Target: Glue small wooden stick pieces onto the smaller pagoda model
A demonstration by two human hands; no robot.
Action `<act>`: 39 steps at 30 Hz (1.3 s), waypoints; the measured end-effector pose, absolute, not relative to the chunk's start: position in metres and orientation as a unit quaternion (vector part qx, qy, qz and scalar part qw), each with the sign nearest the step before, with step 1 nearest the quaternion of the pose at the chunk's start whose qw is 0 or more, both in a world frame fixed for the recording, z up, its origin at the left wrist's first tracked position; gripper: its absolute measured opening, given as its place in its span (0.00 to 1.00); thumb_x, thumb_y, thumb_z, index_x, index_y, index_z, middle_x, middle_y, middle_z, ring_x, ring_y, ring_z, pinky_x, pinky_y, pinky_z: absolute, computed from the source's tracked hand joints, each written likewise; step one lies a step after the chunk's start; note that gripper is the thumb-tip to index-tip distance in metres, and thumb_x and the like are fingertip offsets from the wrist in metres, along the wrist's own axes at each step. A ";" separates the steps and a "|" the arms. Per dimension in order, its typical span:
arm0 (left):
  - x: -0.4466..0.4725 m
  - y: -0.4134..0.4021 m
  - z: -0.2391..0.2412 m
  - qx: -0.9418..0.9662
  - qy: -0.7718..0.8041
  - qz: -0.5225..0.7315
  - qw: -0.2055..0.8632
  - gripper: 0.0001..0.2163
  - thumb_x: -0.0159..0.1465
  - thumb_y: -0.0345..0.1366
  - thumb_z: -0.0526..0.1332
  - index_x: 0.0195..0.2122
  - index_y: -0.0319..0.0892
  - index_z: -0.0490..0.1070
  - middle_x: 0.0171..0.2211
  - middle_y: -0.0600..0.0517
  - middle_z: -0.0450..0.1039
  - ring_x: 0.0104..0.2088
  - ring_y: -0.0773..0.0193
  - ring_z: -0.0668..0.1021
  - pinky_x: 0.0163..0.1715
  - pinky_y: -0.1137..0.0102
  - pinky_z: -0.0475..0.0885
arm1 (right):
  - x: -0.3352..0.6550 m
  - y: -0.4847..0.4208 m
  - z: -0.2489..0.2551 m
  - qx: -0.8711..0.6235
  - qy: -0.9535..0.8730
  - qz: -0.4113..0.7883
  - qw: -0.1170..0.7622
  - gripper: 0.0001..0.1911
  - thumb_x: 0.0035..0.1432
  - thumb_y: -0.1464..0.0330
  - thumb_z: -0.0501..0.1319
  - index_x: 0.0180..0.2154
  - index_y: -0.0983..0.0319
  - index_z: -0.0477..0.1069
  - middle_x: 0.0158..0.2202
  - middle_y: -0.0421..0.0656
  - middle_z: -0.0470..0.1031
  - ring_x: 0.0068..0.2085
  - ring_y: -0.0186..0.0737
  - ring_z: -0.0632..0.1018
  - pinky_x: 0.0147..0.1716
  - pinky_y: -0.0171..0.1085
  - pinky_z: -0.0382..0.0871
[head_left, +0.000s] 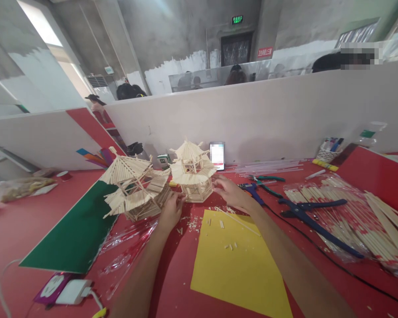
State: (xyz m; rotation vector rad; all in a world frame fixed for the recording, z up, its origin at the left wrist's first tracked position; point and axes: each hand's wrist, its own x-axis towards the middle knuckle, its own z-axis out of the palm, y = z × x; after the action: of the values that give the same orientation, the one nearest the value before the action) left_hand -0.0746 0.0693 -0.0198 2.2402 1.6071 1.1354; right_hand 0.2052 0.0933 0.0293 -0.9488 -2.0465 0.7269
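A small two-tiered pavilion model made of pale wooden sticks stands on the red table. My left hand touches its lower left corner, fingers curled against the base. My right hand rests at its right side with fingers stretched toward the lower roof edge. A second, larger stick pavilion leans tilted just left of my left hand. Cut stick bits lie scattered on the yellow sheet below the hands.
A green mat lies at left, a white charger near the front edge. Blue-handled cutters, pliers and packs of chopsticks lie at right. A phone leans on the white partition; people sit behind it.
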 end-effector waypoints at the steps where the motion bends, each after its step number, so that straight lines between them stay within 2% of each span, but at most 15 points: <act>1: -0.074 0.069 -0.019 0.748 0.538 0.381 0.079 0.08 0.66 0.36 0.56 0.42 0.42 0.72 0.40 0.46 0.72 0.42 0.57 0.76 0.42 0.62 0.73 | 0.205 0.094 0.029 -0.370 -0.801 0.284 0.375 0.05 0.64 0.71 0.56 0.36 0.59 0.69 0.56 0.46 0.67 0.56 0.43 0.71 0.57 0.44 0.61; 7: -0.074 0.062 -0.009 0.747 0.540 0.381 0.065 0.08 0.66 0.37 0.56 0.42 0.42 0.72 0.41 0.46 0.70 0.41 0.57 0.76 0.40 0.63 0.72 | 0.205 0.095 0.028 -0.375 -0.799 0.284 0.375 0.05 0.64 0.71 0.56 0.36 0.59 0.70 0.55 0.47 0.68 0.56 0.44 0.70 0.56 0.45 0.62; 14: -0.080 0.056 0.002 0.756 0.553 0.349 0.046 0.09 0.68 0.41 0.55 0.37 0.44 0.69 0.34 0.50 0.72 0.35 0.59 0.75 0.36 0.66 0.69 | 0.205 0.094 0.028 -0.374 -0.799 0.281 0.379 0.05 0.64 0.70 0.56 0.36 0.59 0.69 0.54 0.46 0.68 0.55 0.44 0.71 0.56 0.45 0.62; 19: -0.084 0.051 0.008 0.770 0.562 0.300 0.034 0.15 0.70 0.44 0.50 0.30 0.45 0.67 0.28 0.52 0.71 0.31 0.59 0.75 0.31 0.68 0.65 | 0.214 0.096 0.032 -0.385 -0.805 0.257 0.371 0.05 0.64 0.70 0.56 0.38 0.60 0.71 0.48 0.46 0.72 0.50 0.43 0.74 0.52 0.43 0.64; 22: -0.082 0.048 0.012 0.771 0.572 0.279 0.020 0.18 0.70 0.46 0.49 0.25 0.45 0.65 0.24 0.52 0.69 0.27 0.60 0.74 0.28 0.69 0.63 | 0.222 0.093 0.041 -0.394 -0.809 0.263 0.348 0.05 0.63 0.70 0.56 0.38 0.60 0.71 0.41 0.45 0.76 0.43 0.42 0.76 0.45 0.40 0.67; 24: -0.080 0.046 0.014 0.776 0.559 0.293 0.014 0.17 0.70 0.46 0.51 0.26 0.45 0.66 0.25 0.53 0.70 0.29 0.61 0.74 0.30 0.69 0.65 | 0.226 0.089 0.048 -0.383 -0.816 0.293 0.318 0.05 0.63 0.69 0.57 0.36 0.59 0.72 0.37 0.43 0.78 0.38 0.41 0.77 0.39 0.38 0.67; 27: -0.074 0.043 0.015 0.795 0.514 0.320 0.026 0.11 0.68 0.44 0.55 0.34 0.45 0.69 0.32 0.52 0.73 0.33 0.61 0.76 0.35 0.69 0.68 | 0.223 0.080 0.055 -0.357 -0.818 0.350 0.284 0.06 0.63 0.68 0.57 0.34 0.59 0.73 0.33 0.41 0.79 0.33 0.40 0.78 0.35 0.36 0.67; 33: -0.057 0.035 0.011 0.862 0.402 0.291 0.101 0.08 0.70 0.37 0.54 0.39 0.46 0.72 0.39 0.51 0.77 0.41 0.63 0.78 0.42 0.69 0.70 | 0.205 0.072 0.055 -0.339 -0.838 0.343 0.256 0.04 0.60 0.68 0.61 0.35 0.60 0.75 0.33 0.41 0.79 0.32 0.38 0.77 0.32 0.34 0.66; 35: -0.050 0.033 0.009 0.867 0.397 0.277 0.119 0.09 0.70 0.36 0.52 0.40 0.46 0.72 0.40 0.50 0.77 0.40 0.63 0.78 0.42 0.69 0.69 | 0.199 0.071 0.054 -0.330 -0.842 0.357 0.233 0.04 0.60 0.69 0.61 0.36 0.61 0.74 0.31 0.40 0.78 0.31 0.36 0.76 0.30 0.32 0.65; 39: -0.041 0.030 0.008 0.852 0.437 0.250 0.142 0.09 0.70 0.38 0.52 0.37 0.44 0.70 0.36 0.51 0.76 0.37 0.62 0.77 0.37 0.70 0.67 | 0.191 0.069 0.053 -0.326 -0.850 0.354 0.213 0.04 0.58 0.71 0.62 0.37 0.62 0.74 0.31 0.40 0.77 0.31 0.34 0.75 0.30 0.30 0.63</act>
State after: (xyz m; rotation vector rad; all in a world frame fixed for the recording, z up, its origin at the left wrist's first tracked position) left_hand -0.0407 0.0299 0.0077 2.4603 1.2607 0.7209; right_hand 0.1908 0.0691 0.0529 -0.9052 -2.3604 0.9841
